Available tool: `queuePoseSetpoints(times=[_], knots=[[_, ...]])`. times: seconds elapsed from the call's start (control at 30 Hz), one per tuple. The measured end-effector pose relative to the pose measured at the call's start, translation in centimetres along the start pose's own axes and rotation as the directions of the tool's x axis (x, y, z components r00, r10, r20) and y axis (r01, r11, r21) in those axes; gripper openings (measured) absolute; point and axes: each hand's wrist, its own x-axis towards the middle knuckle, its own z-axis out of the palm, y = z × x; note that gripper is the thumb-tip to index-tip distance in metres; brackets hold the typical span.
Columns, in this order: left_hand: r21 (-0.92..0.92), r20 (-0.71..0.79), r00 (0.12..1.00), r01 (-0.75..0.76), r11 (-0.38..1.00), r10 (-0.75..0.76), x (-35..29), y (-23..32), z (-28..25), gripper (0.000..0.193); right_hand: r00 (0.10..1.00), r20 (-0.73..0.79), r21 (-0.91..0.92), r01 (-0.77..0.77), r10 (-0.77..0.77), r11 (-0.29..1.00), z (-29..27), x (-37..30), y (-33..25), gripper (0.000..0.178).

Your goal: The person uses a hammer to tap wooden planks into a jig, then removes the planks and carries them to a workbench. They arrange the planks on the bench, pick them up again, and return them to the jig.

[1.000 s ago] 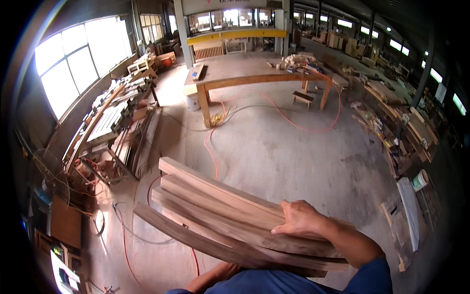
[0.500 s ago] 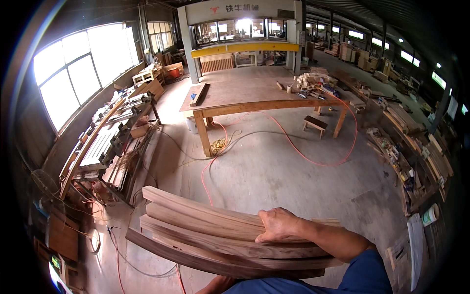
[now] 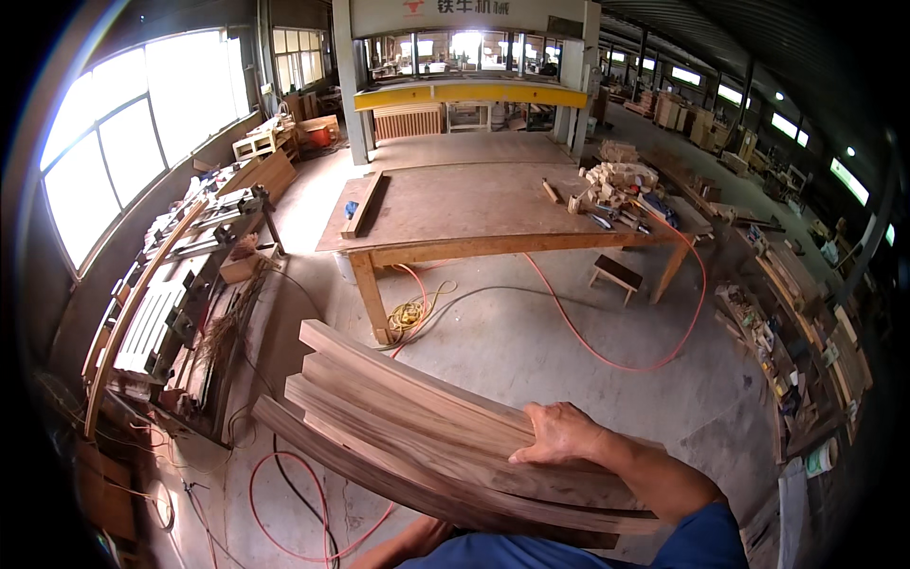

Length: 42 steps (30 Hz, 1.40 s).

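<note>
A bundle of several long wooden boards, brown-grained and slightly bowed by the lens, is held off the floor in front of my body. My right hand lies over the top of the bundle on its right half, thumb on the near side and fingers curled over the far edge. From below, my left hand reaches under the near, darkest board and bears it; its fingers are hidden beneath the wood. The boards' left ends are staggered and point forward and left.
Ahead stands a large wooden worktable in front of a press with a yellow beam. Wood offcuts and tools lie on its right end. A red hose and cables cross the floor. Racks of timber line the left side.
The worktable appears nearer and larger as I move forward. The bundle's left ends have swung upward and away in the picture, and both hands keep their places on the boards.
</note>
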Motion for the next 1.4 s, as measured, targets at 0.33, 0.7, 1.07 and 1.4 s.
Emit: queuePoseSetpoints(times=[0.33, 0.7, 1.07, 1.4], knots=[[-0.007, -0.037, 0.999, -0.039, 0.999, 0.039, 19.4, 17.7, 3.1, 0.058, 0.989, -0.006, -0.001, 0.148, -0.148, 0.989, -10.8, 21.3, 13.3, 0.078], [-0.136, -0.103, 0.988, -0.131, 0.982, 0.118, 35.2, 34.6, 8.3, 0.058, 0.973, 0.081, -0.042, 0.221, -0.218, 0.974, -23.8, 40.9, 22.2, 0.075], [-0.232, -0.072, 0.989, -0.144, 0.962, 0.131, 50.4, 52.4, 2.4, 0.059, 0.999, 0.012, -0.018, 0.051, -0.051, 0.999, -32.4, 63.2, 28.8, 0.074], [-0.323, -0.114, 0.985, -0.162, 0.932, 0.132, 61.8, 66.3, 0.7, 0.059, 0.989, 0.142, 0.003, 0.035, -0.036, 0.999, -38.8, 81.9, 35.1, 0.078]])
